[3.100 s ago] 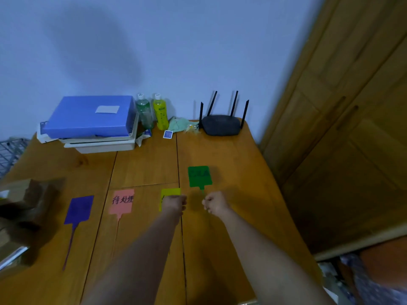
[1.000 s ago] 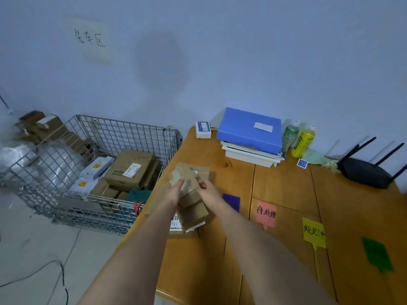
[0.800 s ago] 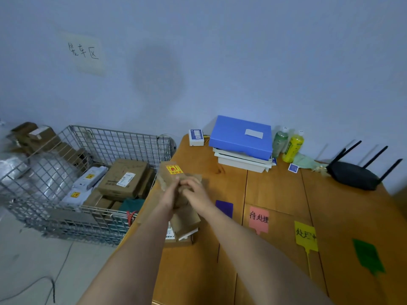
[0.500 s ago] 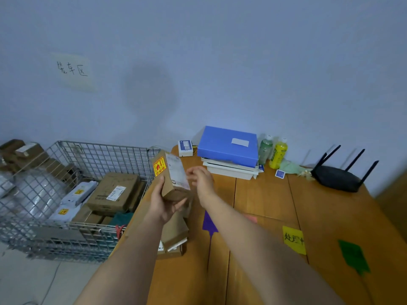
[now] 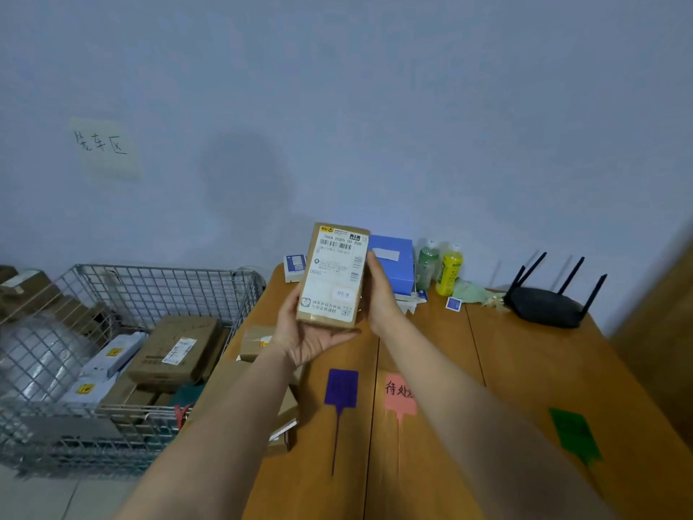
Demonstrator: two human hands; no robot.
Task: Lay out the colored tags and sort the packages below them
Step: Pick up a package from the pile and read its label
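Note:
I hold a small brown package [image 5: 332,275] upright above the wooden table [image 5: 525,369], its white shipping label facing me. My left hand [image 5: 311,337] cups its bottom and left edge; my right hand [image 5: 380,294] grips its right side. On the table lie a purple tag [image 5: 341,388], a pink tag [image 5: 399,395] with handwriting and a green tag [image 5: 573,435]. My right forearm hides the yellow tag. Several more brown packages [image 5: 257,341] are stacked at the table's left edge, partly behind my left arm.
A wire basket [image 5: 157,290] holding cardboard boxes and white parcels stands on the floor left of the table. At the back of the table are a blue folder [image 5: 392,264] on a stack, two bottles [image 5: 438,270] and a black router [image 5: 543,302]. A handwritten paper sign [image 5: 101,144] hangs on the wall.
I lifted one package off the stack at the table's left edge, turned its label toward me and raised it; my right hand closed on its right side.

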